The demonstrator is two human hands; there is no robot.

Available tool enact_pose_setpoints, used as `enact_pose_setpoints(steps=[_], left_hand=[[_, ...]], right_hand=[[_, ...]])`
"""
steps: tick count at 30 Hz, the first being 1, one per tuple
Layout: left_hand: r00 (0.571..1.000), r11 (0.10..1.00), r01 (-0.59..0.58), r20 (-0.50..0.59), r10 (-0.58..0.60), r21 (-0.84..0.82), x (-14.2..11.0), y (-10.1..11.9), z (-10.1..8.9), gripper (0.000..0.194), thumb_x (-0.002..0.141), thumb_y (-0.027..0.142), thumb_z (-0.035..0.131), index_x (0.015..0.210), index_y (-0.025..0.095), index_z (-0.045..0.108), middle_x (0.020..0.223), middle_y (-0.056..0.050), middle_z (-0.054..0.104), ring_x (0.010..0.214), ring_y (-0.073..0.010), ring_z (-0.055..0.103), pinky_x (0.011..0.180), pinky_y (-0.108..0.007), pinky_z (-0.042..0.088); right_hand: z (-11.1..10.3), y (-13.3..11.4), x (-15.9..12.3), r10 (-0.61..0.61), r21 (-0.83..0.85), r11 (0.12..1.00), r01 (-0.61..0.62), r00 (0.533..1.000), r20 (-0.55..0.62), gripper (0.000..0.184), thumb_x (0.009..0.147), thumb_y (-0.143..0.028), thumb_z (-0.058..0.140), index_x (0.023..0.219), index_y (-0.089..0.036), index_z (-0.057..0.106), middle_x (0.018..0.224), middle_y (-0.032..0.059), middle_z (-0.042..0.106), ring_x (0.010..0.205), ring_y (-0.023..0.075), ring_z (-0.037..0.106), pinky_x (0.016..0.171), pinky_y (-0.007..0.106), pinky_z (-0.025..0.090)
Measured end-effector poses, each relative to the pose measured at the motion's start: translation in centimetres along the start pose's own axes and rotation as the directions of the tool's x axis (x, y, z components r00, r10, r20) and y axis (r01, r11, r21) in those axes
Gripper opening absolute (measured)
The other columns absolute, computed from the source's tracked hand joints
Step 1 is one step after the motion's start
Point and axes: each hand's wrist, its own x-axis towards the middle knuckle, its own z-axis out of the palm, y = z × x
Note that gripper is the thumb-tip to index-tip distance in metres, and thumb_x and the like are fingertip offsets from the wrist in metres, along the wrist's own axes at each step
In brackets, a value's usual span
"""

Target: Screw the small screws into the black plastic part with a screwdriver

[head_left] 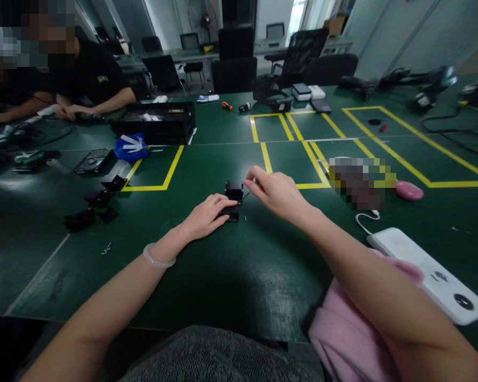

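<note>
A small black bracket-like part (234, 189) in two blocky sections lies on the green table (239, 276). My left hand (207, 216) holds its near section down, fingers over the top and thumb along the near side. To the right of the part, my right hand (276, 193) is closed in a pinch. A thin metal rod-like tool (246, 195) runs from its fingertips toward the part's right side; its exact kind is too small to make out. One tiny screw (245, 218) rests just right of the near section.
Several black parts (97, 198) and loose screws (106, 248) lie to the left. Farther back are a blue pouch (130, 147) and a black bin (155, 122). A white power bank (430, 276) and pink cloth (350, 323) sit at right. Two people work at far left.
</note>
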Motion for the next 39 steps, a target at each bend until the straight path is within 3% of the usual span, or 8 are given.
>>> enact_pose_setpoints(steps=[8,14,22,28,33,39], left_hand=[[1.0,1.0,0.008,0.01,-0.008,0.002,0.02,0.12,-0.18,0.038,0.1,0.029,0.046,0.137,0.023,0.05,0.13,-0.011,0.054,0.119,-0.0268,0.053,0.1,-0.047,0.05],[1.0,1.0,0.016,0.014,-0.016,-0.01,0.03,0.19,-0.23,0.038,0.1,0.029,0.046,0.137,0.023,0.051,0.131,-0.011,0.054,0.119,-0.0269,0.054,0.101,-0.047,0.05],[1.0,1.0,0.019,0.017,-0.019,-0.006,0.01,0.13,-0.23,0.038,0.1,0.029,0.047,0.138,0.024,0.05,0.131,-0.011,0.054,0.121,-0.0268,0.053,0.103,-0.048,0.049],[1.0,1.0,0.001,0.007,-0.001,-0.012,0.04,0.06,-0.13,0.038,0.1,0.029,0.046,0.137,0.023,0.05,0.131,-0.011,0.054,0.122,-0.0268,0.052,0.105,-0.048,0.048],[1.0,1.0,0.01,0.016,-0.01,-0.011,0.06,0.16,-0.26,0.038,0.1,0.029,0.046,0.137,0.022,0.05,0.131,-0.011,0.054,0.121,-0.0271,0.053,0.102,-0.047,0.049],[1.0,1.0,0.013,0.017,-0.013,-0.016,0.06,0.23,-0.33,0.038,0.1,0.029,0.046,0.136,0.023,0.051,0.131,-0.011,0.054,0.121,-0.0267,0.053,0.102,-0.047,0.049]], right_hand=[[0.19,0.03,0.0,-0.005,0.046,0.999,0.006,1.0,-0.017,0.034,0.1,-0.031,0.034,0.123,-0.017,0.056,0.086,0.0069,0.07,0.074,0.0177,0.059,0.061,0.027,0.025],[0.07,-0.13,0.01,0.013,0.001,1.0,-0.013,1.0,-0.001,0.032,0.101,-0.037,0.036,0.112,-0.019,0.06,0.081,0.0063,0.068,0.073,0.0186,0.059,0.059,0.027,0.022],[0.03,0.08,-0.11,-0.013,0.057,0.998,0.014,1.0,-0.005,0.033,0.1,-0.032,0.033,0.119,-0.019,0.057,0.082,0.0058,0.069,0.072,0.0176,0.058,0.06,0.027,0.024],[0.12,-0.04,-0.03,-0.006,0.019,1.0,0.006,1.0,0.003,0.033,0.101,-0.037,0.035,0.112,-0.02,0.061,0.083,0.0063,0.071,0.074,0.0186,0.06,0.06,0.028,0.023],[0.27,-0.06,-0.12,-0.045,0.064,0.997,0.048,0.998,-0.035,0.035,0.099,-0.03,0.034,0.125,-0.018,0.054,0.087,0.0067,0.071,0.073,0.0178,0.06,0.061,0.027,0.026],[0.12,-0.07,-0.14,-0.006,0.022,1.0,0.006,1.0,-0.009,0.033,0.101,-0.038,0.035,0.11,-0.02,0.061,0.079,0.0054,0.068,0.07,0.0179,0.058,0.059,0.028,0.023]])
